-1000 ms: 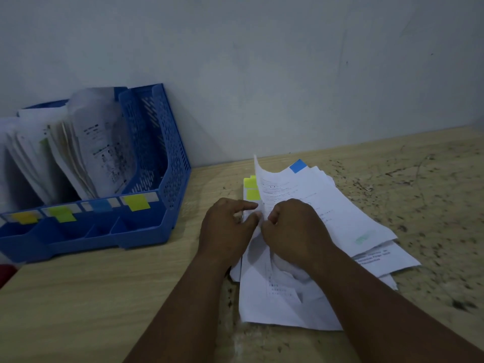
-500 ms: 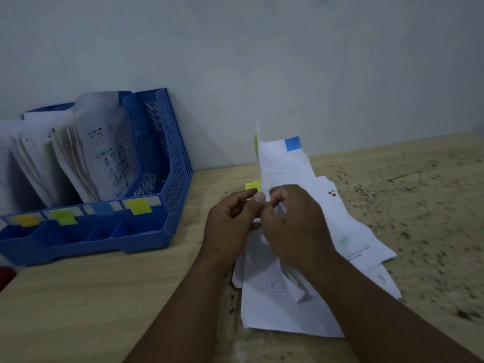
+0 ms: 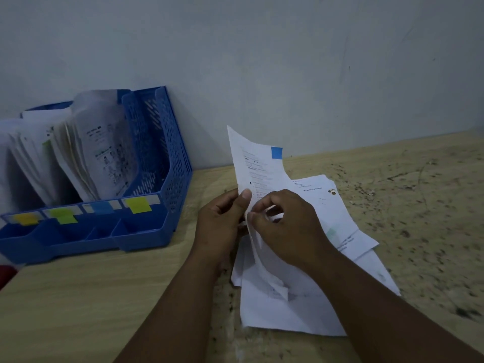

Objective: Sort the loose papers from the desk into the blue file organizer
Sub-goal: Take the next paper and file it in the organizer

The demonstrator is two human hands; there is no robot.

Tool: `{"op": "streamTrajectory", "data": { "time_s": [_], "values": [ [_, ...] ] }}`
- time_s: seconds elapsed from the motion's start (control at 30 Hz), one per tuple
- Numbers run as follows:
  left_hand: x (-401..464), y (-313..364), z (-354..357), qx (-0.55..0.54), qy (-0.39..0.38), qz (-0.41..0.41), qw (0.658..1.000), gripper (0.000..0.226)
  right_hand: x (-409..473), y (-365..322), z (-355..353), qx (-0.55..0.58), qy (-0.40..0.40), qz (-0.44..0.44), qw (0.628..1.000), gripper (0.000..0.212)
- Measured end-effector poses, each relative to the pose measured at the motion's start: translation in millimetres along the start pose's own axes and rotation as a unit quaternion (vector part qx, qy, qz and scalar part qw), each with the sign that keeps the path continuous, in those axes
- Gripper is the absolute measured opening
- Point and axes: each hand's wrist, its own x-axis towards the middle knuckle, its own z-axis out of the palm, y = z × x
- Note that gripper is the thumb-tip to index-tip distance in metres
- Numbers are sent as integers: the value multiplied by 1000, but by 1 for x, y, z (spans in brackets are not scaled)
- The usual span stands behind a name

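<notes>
A white printed sheet [image 3: 256, 166] with a blue sticky tab [image 3: 276, 153] at its top stands almost upright above the desk. My left hand [image 3: 222, 221] pinches its left edge with the thumb on the front, and my right hand [image 3: 285, 224] grips the same sheet lower down. Beneath them a loose pile of white papers [image 3: 296, 305] lies flat on the wooden desk [image 3: 78, 310]. The blue file organizer [image 3: 154, 153] stands at the left against the wall, its left slots stuffed with papers [image 3: 104, 148]. Yellow, green and blue tabs mark its front [image 3: 136, 204].
The pale wall [image 3: 288, 61] runs right behind the desk. The desk surface at the right [image 3: 419, 205] is stained and speckled. A red object [image 3: 5, 276] shows at the left edge, below the organizer.
Both hands have lifted the blue-tabbed sheet off the pile, from lying flat to nearly upright. The yellow tabs seen on the pile are now hidden behind it.
</notes>
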Motion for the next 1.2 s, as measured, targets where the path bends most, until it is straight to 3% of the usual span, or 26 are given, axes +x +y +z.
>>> {"op": "streamTrajectory", "data": {
  "time_s": [0.27, 0.63, 1.07, 1.2],
  "values": [
    [1, -2, -3, -22, 9, -1, 1000, 29, 0, 4, -5, 26, -35, 8, 999, 28],
    [2, -3, -2, -23, 10, 7, 1000, 19, -2, 2, -2, 24, -37, 4, 999, 19],
    [4, -4, -2, -31, 34, -47, 998, 25, 0, 1, -3, 35, 24, 64, 997, 12],
    [5, -7, -3, 35, 82, -14, 996, 27, 6, 0, -11, 82, 112, 107, 985, 9]
  ]
}}
